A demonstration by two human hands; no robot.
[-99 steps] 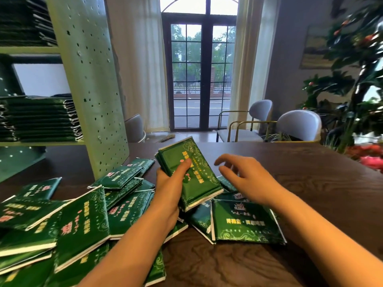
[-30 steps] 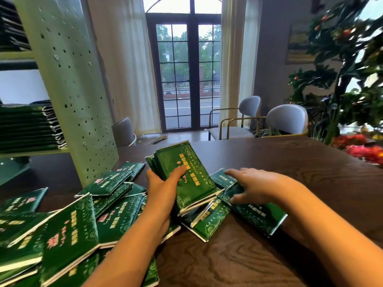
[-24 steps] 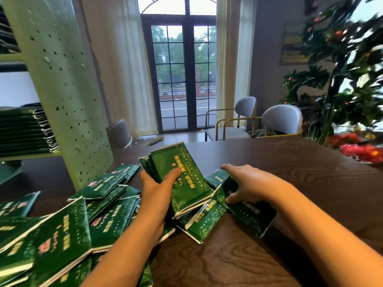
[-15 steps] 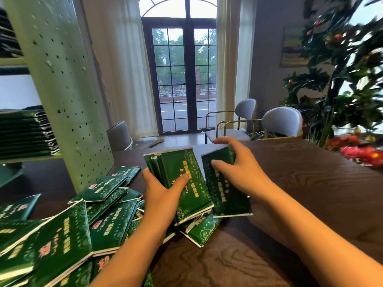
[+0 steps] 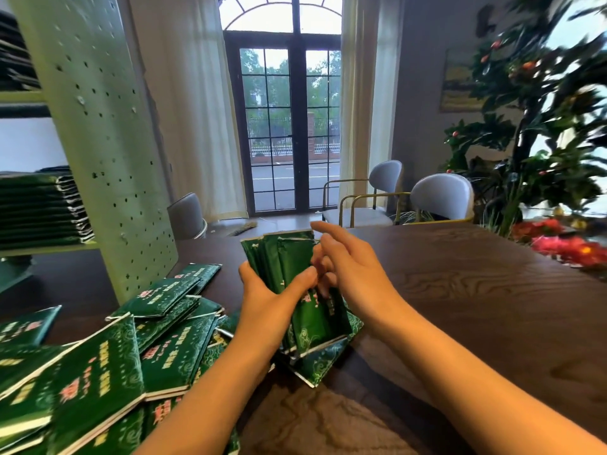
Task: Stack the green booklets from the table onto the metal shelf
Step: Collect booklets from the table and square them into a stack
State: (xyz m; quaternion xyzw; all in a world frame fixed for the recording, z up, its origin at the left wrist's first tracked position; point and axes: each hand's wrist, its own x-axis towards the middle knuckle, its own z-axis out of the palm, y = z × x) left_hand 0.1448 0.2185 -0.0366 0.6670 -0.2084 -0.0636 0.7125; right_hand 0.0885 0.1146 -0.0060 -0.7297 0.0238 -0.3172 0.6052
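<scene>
My left hand (image 5: 272, 303) grips a fanned bundle of green booklets (image 5: 282, 261), held upright over the dark wooden table (image 5: 476, 307). My right hand (image 5: 353, 274) lies against the bundle's right edge, index finger stretched out, the other fingers loosely touching it. One booklet (image 5: 323, 362) lies flat under the bundle. A loose pile of green booklets (image 5: 98, 372) covers the table at the lower left. The pale green metal shelf (image 5: 105, 142) stands at the left, with a neat stack of booklets (image 5: 39, 208) on its middle board.
Grey chairs (image 5: 440, 198) stand at the table's far side, and another chair (image 5: 185, 216) stands behind the shelf upright. A leafy plant (image 5: 542, 126) and red flowers (image 5: 565, 246) are at the right. Glass doors are straight ahead.
My right hand lifted a booklet off the table and brought it left against the bundle in my left hand. Its grip on that booklet has since loosened.
</scene>
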